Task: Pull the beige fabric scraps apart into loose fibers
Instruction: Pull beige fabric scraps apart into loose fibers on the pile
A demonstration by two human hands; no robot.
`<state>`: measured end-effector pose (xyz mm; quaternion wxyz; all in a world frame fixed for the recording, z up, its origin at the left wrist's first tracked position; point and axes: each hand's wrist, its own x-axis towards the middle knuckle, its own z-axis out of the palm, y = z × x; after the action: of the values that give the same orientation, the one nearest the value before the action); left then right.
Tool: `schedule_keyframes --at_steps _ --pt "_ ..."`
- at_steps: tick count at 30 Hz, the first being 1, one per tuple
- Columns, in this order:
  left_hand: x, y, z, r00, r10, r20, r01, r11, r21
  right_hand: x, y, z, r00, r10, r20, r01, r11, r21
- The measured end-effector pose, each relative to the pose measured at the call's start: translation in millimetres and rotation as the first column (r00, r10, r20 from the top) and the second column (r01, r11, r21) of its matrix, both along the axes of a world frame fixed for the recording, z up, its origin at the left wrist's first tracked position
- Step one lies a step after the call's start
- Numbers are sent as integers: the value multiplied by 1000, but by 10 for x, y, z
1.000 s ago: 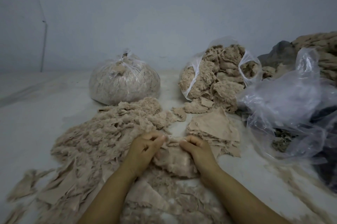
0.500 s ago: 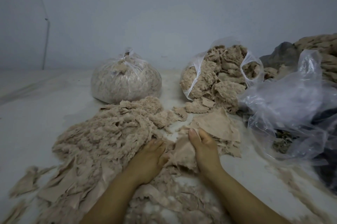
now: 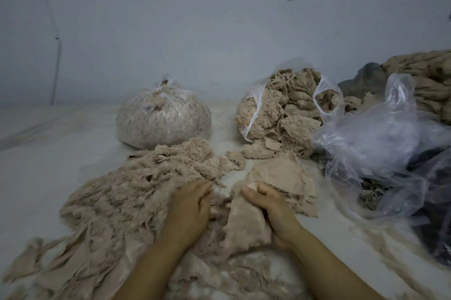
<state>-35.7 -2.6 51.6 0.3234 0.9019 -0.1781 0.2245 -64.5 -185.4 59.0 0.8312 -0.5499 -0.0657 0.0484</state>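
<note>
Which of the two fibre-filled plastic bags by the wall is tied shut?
The left bag, knotted at its top; the right bag gapes open, fibres spilling out.

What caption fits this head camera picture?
Two hands, left hand and right hand, tear a beige fabric scrap beside a fluffy fiber pile.

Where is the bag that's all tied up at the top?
The tied bag sits at the back by the wall, left of the open bag and just behind the fluffy fiber pile.
</note>
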Motion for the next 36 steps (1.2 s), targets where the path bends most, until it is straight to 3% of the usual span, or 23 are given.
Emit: schedule_keyframes --at_steps 2,4,7,10,12,15,18,21,23,31,36 --pt "-51 -45 128 996 -75 -46 58 955 -292 0 -2 -11 1000 28 6 -27 997 -74" --pt "-81 -108 210 918 -291 -272 117 850 -513 -5 9 -11 999 11 45 -5 989 -150" --pt "-113 -179 162 788 -438 -432 30 729 -684 -25 44 -37 997 33 67 -18 978 -208" --pt "-128 -189 126 727 -519 -449 -66 598 -799 -26 82 -32 995 101 22 -99 992 -77" --pt "-127 -180 121 684 -569 -456 -97 549 -830 -21 104 -30 996 87 3 -87 996 13" --pt "-173 -187 139 672 -618 -409 -67 500 -864 -35 154 -52 1000 -7 -19 6 998 -67" --pt "-212 -188 145 679 -607 -414 22 580 -814 -62 203 -76 998 -61 -24 58 990 -130" --pt "-233 -209 143 742 -537 -402 90 673 -734 -55 202 -67 989 -141 -52 137 987 -82" --pt "-231 -218 148 783 -499 -371 85 678 -731 -64 209 -43 984 -172 -40 168 983 -78" --pt "-222 -232 151 775 -536 -335 59 589 -806 -30 337 -56 946 -321 -44 308 934 -180" --pt "-194 -164 170 679 -637 -366 -33 470 -882 -11 254 -76 919 -384 85 381 813 -440"
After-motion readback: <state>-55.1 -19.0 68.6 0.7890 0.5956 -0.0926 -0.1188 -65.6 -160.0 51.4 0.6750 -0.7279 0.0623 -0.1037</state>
